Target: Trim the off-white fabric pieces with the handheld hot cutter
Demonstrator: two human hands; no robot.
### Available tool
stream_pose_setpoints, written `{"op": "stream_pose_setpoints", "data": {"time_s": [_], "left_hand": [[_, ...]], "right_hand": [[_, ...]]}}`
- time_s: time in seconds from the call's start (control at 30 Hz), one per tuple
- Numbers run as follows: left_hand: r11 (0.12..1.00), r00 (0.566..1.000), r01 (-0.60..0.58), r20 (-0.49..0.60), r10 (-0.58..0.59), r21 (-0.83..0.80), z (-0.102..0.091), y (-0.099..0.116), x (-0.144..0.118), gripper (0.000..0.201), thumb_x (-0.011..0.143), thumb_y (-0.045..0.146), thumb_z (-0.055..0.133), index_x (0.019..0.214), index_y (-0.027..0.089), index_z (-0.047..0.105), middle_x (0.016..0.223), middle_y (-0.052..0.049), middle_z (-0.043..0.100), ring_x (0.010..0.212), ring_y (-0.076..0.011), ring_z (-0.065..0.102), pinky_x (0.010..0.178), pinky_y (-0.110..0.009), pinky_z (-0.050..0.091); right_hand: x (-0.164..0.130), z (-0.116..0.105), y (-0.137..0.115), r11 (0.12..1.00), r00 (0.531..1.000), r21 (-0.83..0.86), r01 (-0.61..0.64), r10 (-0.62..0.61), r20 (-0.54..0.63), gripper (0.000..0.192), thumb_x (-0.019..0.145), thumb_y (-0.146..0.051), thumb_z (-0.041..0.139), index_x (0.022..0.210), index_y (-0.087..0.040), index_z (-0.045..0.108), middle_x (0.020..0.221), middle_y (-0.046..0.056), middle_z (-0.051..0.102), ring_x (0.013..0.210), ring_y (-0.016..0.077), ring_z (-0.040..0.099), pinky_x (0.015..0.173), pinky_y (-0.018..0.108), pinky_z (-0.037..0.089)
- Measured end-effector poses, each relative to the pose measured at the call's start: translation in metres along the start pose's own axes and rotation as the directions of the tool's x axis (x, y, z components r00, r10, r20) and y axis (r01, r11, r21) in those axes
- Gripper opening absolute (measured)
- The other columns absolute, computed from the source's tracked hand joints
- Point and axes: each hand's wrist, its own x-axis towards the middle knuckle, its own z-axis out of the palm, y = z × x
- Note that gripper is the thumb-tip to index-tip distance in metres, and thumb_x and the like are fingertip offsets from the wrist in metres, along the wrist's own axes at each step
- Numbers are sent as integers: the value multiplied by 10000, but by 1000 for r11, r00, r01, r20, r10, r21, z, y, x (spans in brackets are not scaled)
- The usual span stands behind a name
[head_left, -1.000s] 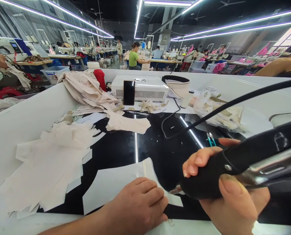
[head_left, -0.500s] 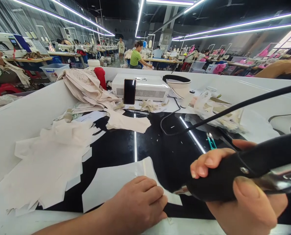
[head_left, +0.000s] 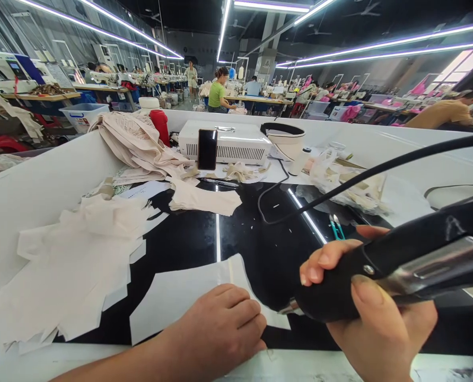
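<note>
A flat white cut piece [head_left: 181, 297], thin like fabric or paper, lies on the black work surface in front of me. My left hand [head_left: 226, 321] rests on its right part, fingers curled and pressed together, fingertips down at its near edge. A translucent strip shows on the piece just above the knuckles. My right hand [head_left: 374, 307] is wrapped round a black corded handheld tool [head_left: 340, 289] with a metal side plate. Its narrow metal tip [head_left: 290, 307] meets the piece's curved right edge; whether it touches is unclear. The tool's exact kind does not show.
Pale cut pieces [head_left: 77, 265] are heaped at left. Beyond lie a beige piece [head_left: 204, 200], a phone [head_left: 207, 149] and a white metal box [head_left: 236, 140]. Teal thread snips [head_left: 335, 228] lie behind my right hand. The black cable [head_left: 359, 178] arcs across the right side.
My right hand and the tool's rear have swung a little to the left, while the tip stays by the piece's edge. My left hand stays on the piece. The whole view has shifted slightly.
</note>
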Motion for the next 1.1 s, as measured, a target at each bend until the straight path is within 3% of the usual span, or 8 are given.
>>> {"op": "stream_pose_setpoints", "data": {"time_s": [0.17, 0.37, 0.57, 0.83, 1.1], "left_hand": [[1000, 1000, -5, -3, 5, -6, 0, -5, -1, 240, 1212, 260, 550, 1090, 124, 706, 974, -34, 735, 943, -207, 698, 917, -344, 609], [1000, 1000, -4, 4, 4, -4, 0, -6, -2, 215, 1206, 262, 568, 1112, 127, 707, 976, -37, 741, 947, -210, 707, 912, -346, 607], [1000, 1000, -9, 12, 9, 2, 1, -6, -2, 221, 1206, 263, 562, 1127, 124, 714, 989, -48, 756, 960, -214, 713, 915, -353, 613], [1000, 1000, -10, 2, 10, -11, -1, -9, -1, 257, 1214, 248, 528, 1090, 126, 716, 978, -40, 744, 942, -212, 699, 912, -351, 613], [993, 999, 47, 0, -47, -112, -4, -9, -2, 288, 1236, 276, 483, 1085, 153, 695, 1019, -39, 762, 979, -208, 733, 962, -343, 613]], "right_hand": [[-1, 9, -2, 997, 1000, 83, -3, 4, -13, 439, 870, -413, 985, 1211, -282, 742, 788, -27, 733, 588, 175, 677, 497, 282, 641], [-8, 16, 0, 997, 998, 73, -15, 10, 61, 441, 905, -452, 962, 1236, -283, 724, 796, -17, 723, 601, 169, 683, 534, 287, 642], [-11, 13, 2, 999, 997, 42, -24, 21, 71, 380, 961, -417, 921, 1261, -308, 714, 822, -21, 718, 627, 166, 693, 573, 296, 660], [-3, 8, -2, 998, 1000, 59, -16, 16, 0, 459, 855, -466, 998, 1200, -299, 746, 764, -30, 723, 571, 175, 674, 502, 289, 640], [-8, 2, 1, 1000, 999, 2, -17, 17, 29, 398, 939, -428, 937, 1254, -301, 729, 808, -24, 724, 615, 174, 697, 557, 302, 668]]}}
